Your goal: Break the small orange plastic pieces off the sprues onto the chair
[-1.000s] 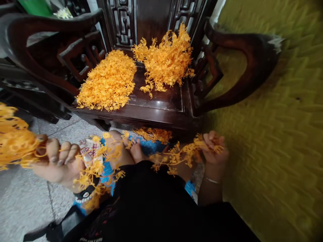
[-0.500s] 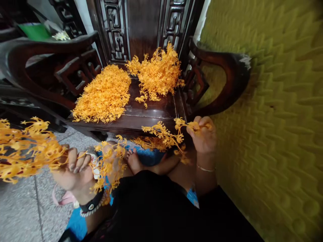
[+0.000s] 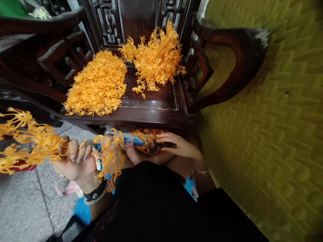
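Note:
My left hand [image 3: 75, 161] is closed around a thick bunch of orange plastic sprigs [image 3: 27, 141] that fans out to the left, with more strands hanging by my knee [image 3: 109, 158]. My right hand [image 3: 176, 146] reaches low under the chair's front edge, fingers stretched toward a small heap of orange sprigs [image 3: 147, 137] on the floor by my bare foot [image 3: 132, 154]. It holds nothing I can see. On the dark wooden chair seat [image 3: 151, 104] lie a flat pile of orange pieces [image 3: 97, 85] on the left and a looser tangled pile [image 3: 155, 57] at the back.
The carved chair has curved armrests [image 3: 234, 53] on both sides. A yellow textured wall [image 3: 277, 117] stands close on the right. Grey tiled floor [image 3: 22, 201] lies to the left, with a pink strap [image 3: 65, 190] and a blue mat [image 3: 80, 211] under my legs.
My right hand, which held a sprig up near the chair's edge, has dropped down under the seat with its fingers now stretched out. My left hand keeps its bunch.

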`<state>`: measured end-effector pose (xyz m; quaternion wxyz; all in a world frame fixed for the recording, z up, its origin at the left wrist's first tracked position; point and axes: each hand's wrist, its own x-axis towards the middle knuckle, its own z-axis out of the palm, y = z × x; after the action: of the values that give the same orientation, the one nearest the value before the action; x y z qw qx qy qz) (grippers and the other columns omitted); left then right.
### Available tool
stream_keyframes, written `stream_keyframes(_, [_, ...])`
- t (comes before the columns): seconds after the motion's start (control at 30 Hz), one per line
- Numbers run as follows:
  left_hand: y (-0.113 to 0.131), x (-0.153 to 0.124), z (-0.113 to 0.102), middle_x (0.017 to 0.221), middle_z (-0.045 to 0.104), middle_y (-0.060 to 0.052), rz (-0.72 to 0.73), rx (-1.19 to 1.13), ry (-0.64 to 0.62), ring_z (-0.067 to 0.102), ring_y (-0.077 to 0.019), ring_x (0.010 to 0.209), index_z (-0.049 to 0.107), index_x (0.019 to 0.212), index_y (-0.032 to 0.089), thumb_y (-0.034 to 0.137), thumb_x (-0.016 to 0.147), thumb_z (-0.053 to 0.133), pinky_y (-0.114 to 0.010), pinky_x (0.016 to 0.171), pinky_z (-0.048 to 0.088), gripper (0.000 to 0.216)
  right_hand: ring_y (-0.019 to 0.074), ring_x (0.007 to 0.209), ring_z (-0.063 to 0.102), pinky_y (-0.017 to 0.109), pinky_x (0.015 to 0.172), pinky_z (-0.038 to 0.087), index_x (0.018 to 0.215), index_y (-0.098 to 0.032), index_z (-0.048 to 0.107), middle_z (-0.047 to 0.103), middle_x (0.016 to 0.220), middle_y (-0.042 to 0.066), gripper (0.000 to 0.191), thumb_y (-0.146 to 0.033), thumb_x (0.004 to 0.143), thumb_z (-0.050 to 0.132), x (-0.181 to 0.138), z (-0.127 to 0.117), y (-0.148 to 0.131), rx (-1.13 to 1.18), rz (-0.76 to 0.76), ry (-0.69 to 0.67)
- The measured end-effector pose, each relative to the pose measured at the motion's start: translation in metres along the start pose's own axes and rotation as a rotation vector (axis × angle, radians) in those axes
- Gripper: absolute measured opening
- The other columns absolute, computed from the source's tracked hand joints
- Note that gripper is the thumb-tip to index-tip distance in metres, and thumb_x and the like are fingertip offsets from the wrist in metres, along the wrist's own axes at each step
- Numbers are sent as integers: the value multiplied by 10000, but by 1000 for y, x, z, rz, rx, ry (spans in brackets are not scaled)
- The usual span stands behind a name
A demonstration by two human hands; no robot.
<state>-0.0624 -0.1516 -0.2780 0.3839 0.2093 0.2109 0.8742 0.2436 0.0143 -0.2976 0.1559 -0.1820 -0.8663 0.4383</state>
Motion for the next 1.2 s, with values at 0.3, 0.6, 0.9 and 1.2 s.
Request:
stream_keyframes(0.3, [-56, -4, 38, 462, 200, 108, -208, -135, -32, 239, -38, 363, 460, 751, 160, 196, 785, 660, -144, 388, 287, 206, 255, 1267, 502, 401, 1070, 384, 1349, -182, 494, 539, 1367, 132, 671, -495, 790, 695, 46, 62, -32, 309, -199, 158])
stream_keyframes(0.6, [-59, -6, 35, 426, 223, 81, -155, 120, 20, 278, -45, 357, 335, 525, 171, 351, 739, 745, -165, 404, 358, 496, 181, 835, 643, 339, 866, 398, 961, -170, 677, 729, 910, 42, 308, -446, 826, 679, 57, 82, -40, -6, -93, 71])
stream_keyframes(0.9, [-49, -9, 39, 396, 309, 88, 53, 315, 113, 358, -84, 337, 486, 660, 208, 456, 711, 752, -226, 387, 370, 367, 98, 524, 415, 306, 675, 322, 635, -170, 610, 517, 538, -33, 559, -537, 975, 360, 44, 64, -58, -5, -169, 179])
stream_keyframes(1.2, [-52, -5, 36, 723, 633, -22, 253, 527, 418, 620, -140, 684, 558, 749, 189, 279, 882, 542, -265, 581, 457, 162, 140, 576, 392, 334, 642, 375, 541, -198, 420, 395, 551, -16, 471, -406, 963, 450, 21, 53, -55, 16, -136, 527])
